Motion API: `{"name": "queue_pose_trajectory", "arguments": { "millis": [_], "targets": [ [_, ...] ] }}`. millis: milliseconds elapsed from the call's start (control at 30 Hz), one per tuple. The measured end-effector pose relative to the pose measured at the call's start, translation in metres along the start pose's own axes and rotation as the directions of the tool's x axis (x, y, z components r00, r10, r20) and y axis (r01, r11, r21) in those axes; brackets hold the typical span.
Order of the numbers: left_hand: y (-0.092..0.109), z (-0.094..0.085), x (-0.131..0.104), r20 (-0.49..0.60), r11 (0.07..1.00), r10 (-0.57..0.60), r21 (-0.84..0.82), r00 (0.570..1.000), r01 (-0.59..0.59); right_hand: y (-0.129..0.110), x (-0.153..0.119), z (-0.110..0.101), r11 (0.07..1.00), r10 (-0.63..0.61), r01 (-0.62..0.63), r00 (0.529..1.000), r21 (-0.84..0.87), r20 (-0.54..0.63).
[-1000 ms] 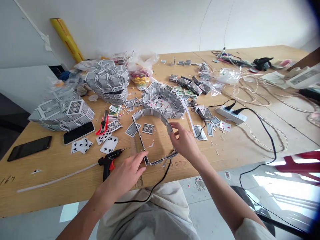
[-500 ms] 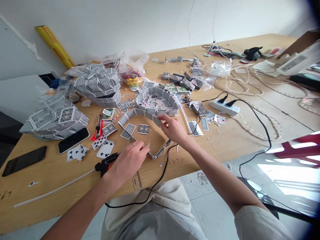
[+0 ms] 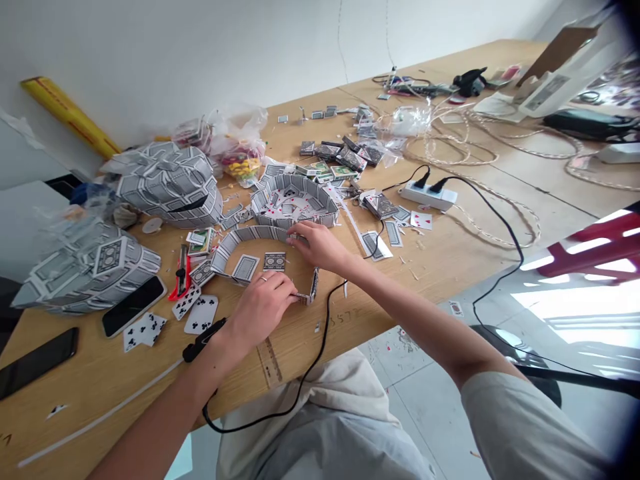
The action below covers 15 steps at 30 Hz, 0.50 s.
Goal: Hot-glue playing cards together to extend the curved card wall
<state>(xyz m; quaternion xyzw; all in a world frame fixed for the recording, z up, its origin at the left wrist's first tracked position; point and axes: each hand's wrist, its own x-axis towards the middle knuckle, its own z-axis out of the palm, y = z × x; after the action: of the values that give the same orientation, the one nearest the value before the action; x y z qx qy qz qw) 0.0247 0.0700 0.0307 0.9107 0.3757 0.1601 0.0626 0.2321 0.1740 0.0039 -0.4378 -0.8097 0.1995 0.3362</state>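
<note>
Shaping the card strip [image 3: 253, 233] seemed in hand.
Left hand [image 3: 265, 303] pinched its near side, right hand [image 3: 320, 247] its far side, on the table [image 3: 390, 290]; the next move likely called for steady alignment.

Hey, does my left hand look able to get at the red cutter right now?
Probably yes, if it releases the card ring: the red cutter lies uncovered to the left of the left hand, and nothing tall seems to stand between them.
</note>
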Motion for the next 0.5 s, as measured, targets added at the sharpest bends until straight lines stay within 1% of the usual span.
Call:
{"name": "queue_pose_trajectory", "arguments": {
  "millis": [33, 100, 167, 200, 267, 333, 400, 500],
  "targets": [
    [-0.001, 0.001, 0.001, -0.005, 1.000, -0.001, -0.007, 1.000, 0.001, -0.003, -0.009, -0.001, 1.000, -0.015, 0.015, 1.000, 0.002, -0.028],
    [-0.002, 0.003, 0.000, -0.012, 1.000, -0.004, -0.023, 1.000, 0.003, -0.012, -0.032, -0.005, 0.995, -0.098, 0.101, 0.988, 0.026, -0.117],
    [-0.004, 0.005, -0.001, -0.018, 0.999, -0.012, -0.040, 1.000, 0.012, -0.020, -0.057, -0.009, 0.984, -0.153, 0.164, 0.978, 0.068, -0.144],
    [-0.004, 0.006, -0.001, -0.019, 0.999, -0.018, -0.051, 1.000, 0.017, -0.024, -0.069, -0.011, 0.977, -0.179, 0.191, 0.975, 0.090, -0.134],
    [-0.006, 0.008, -0.003, -0.019, 0.997, -0.029, -0.078, 0.999, 0.028, -0.030, -0.089, -0.013, 0.963, -0.234, 0.242, 0.969, 0.119, -0.077],
    [-0.007, 0.009, -0.004, -0.021, 0.994, -0.032, -0.101, 0.999, 0.029, -0.032, -0.102, -0.013, 0.954, -0.270, 0.271, 0.962, 0.125, -0.026],
    [-0.007, 0.010, -0.005, -0.026, 0.992, -0.035, -0.120, 0.999, 0.032, -0.033, -0.109, -0.011, 0.948, -0.301, 0.300, 0.954, 0.106, -0.006],
    [-0.006, 0.010, -0.007, -0.041, 0.988, -0.036, -0.151, 0.998, 0.030, -0.030, -0.112, -0.007, 0.940, -0.332, 0.333, 0.943, 0.071, -0.028]
  ]
}}
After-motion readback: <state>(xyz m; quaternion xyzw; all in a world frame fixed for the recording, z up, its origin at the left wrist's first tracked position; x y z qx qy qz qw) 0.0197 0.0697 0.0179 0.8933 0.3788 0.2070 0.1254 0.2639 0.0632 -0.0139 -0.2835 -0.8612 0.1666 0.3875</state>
